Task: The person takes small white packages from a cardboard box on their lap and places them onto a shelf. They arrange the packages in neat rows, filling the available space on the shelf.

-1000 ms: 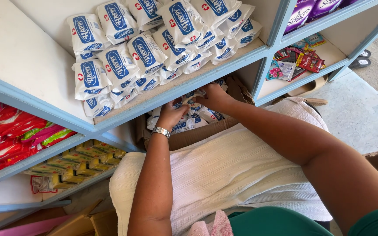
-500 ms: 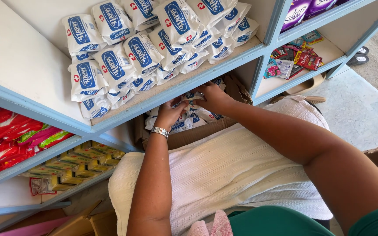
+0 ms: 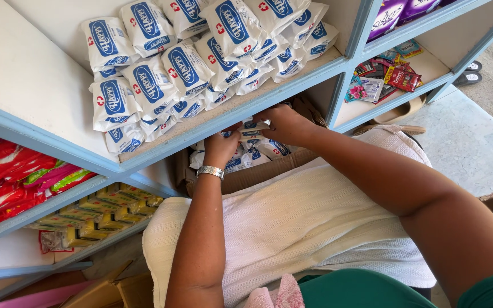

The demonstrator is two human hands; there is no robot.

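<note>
Both hands are in under the shelf edge. The left hand (image 3: 222,145) has its fingers curled narrow round a small white plastic packet with a blue oval label (image 3: 250,129), and the right hand (image 3: 281,122) pinches the same packet from the other side. Just below the fingers, more such packets lie heaped in an open brown cardboard box (image 3: 258,174). A silver metal wristwatch (image 3: 210,171) rings the left wrist. Above the knuckles, the pale blue wooden shelf (image 3: 246,108) carries a stacked pile of matching white packets (image 3: 201,57).
</note>
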